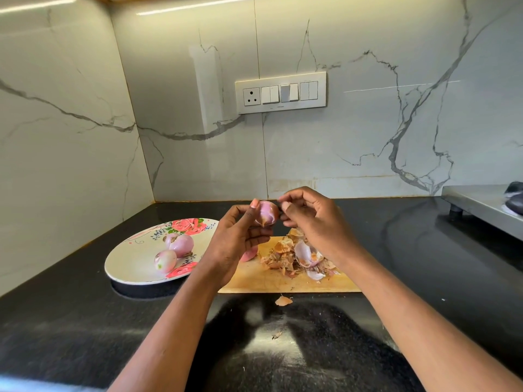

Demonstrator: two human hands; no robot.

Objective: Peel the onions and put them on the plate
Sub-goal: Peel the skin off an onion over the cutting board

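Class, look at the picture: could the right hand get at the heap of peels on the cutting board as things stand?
Probably yes. The heap of peels lies uncovered just under the right hand, though its fingers are busy picking at the onion the left hand holds.

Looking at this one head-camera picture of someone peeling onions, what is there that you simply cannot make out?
- Head view: the far side of the held onion, covered by the left hand and right hand.
- Head view: the pink piece on the cutting board, mostly behind the left wrist; whole onion or peel is unclear.
- Head view: the dark object on the steel shelf, cut off by the right edge.
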